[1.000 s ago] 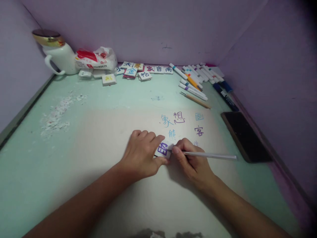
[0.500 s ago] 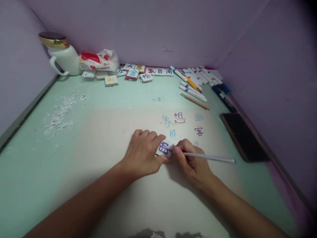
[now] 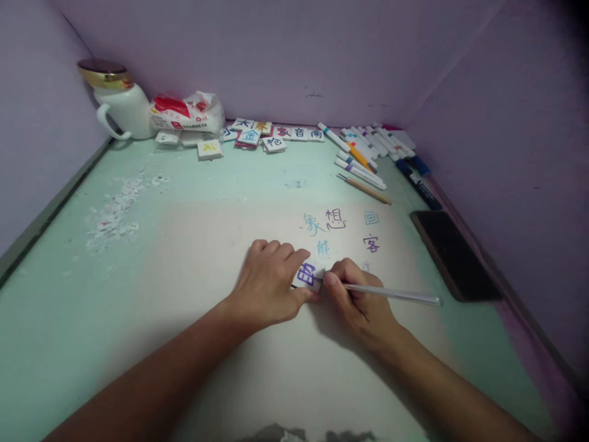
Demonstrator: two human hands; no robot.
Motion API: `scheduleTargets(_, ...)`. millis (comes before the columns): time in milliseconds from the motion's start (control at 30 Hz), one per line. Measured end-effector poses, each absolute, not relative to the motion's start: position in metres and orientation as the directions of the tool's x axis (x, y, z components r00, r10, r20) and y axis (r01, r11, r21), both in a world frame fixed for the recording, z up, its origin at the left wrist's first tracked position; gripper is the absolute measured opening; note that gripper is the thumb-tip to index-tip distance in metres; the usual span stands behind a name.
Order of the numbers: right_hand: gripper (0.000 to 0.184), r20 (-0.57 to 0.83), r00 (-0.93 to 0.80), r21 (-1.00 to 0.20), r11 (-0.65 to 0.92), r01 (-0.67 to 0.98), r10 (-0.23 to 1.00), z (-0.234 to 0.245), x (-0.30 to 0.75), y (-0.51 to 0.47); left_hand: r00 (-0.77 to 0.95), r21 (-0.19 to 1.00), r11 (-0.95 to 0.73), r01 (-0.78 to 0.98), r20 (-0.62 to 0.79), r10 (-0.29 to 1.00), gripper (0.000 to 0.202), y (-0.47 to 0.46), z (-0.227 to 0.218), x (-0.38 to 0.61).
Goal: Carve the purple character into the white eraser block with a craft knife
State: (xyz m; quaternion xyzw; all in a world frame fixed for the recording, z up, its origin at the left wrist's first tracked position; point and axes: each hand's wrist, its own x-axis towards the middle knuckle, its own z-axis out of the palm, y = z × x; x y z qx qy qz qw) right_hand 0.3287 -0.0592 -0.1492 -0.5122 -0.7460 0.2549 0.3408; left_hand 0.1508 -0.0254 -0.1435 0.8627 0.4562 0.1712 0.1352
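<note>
My left hand (image 3: pixel 268 283) pinches a small white square block (image 3: pixel 306 274) between thumb and fingers, low over the pale sheet. A purple character is drawn on the block's upper face. From the right, my right hand (image 3: pixel 361 301) grips a slim carving knife (image 3: pixel 400 294) with a silver handle, like a pen. Its tip meets the block's right part, though the fingers partly cover the point. Blue and purple characters (image 3: pixel 335 219) are written on the sheet (image 3: pixel 207 245) just beyond the hands.
White shavings (image 3: pixel 119 205) lie at left. Along the back stand a white mug (image 3: pixel 126 110), a tissue pack (image 3: pixel 186 113) and several character tiles (image 3: pixel 275 143). Markers (image 3: pixel 361 172), a wooden-handled tool (image 3: pixel 365 188) and a phone (image 3: pixel 453 255) lie at right.
The whole view has shifted slightly, so things sit a little farther right. Both hands keep the same hold on the block and the knife.
</note>
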Motion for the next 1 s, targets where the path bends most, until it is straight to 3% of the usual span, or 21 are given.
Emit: scheduleTargets(1000,0.021,0.242,-0.235,-0.754,0.335,0.565,0.942,-0.1462,0.3266,-0.0608,0.545,0.399,-0.555,0.73,0.151,0.825,0.044,-0.025,-0.1403,0.1475)
